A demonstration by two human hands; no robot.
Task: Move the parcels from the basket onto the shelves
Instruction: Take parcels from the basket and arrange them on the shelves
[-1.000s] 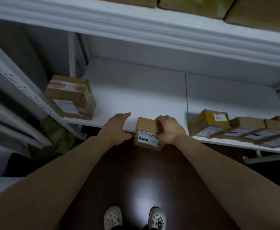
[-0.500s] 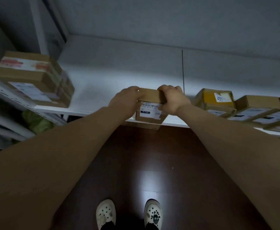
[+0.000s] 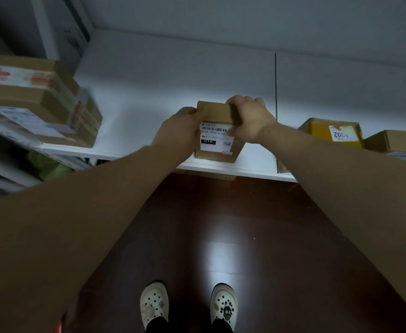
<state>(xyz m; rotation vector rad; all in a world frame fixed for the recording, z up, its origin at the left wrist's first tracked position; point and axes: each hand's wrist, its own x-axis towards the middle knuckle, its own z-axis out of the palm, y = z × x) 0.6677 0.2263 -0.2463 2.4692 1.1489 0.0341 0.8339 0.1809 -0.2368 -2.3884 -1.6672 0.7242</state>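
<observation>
A small brown cardboard parcel (image 3: 215, 140) with a white barcode label stands on the white shelf (image 3: 149, 121), near its front edge. My left hand (image 3: 176, 131) grips its left side. My right hand (image 3: 249, 118) curls over its top right corner, thumb on the label. The basket is out of view.
A stack of brown parcels (image 3: 34, 102) sits at the shelf's left end. A yellow box (image 3: 333, 132) and a brown box (image 3: 394, 143) stand to the right, past a seam in the shelf. Dark wooden floor (image 3: 221, 224) and my two white shoes lie below.
The parcel has gone from the shelf's front lip onto the shelf surface, further back. My left hand, free a second ago, now grips its left side. The camera has tilted down.
</observation>
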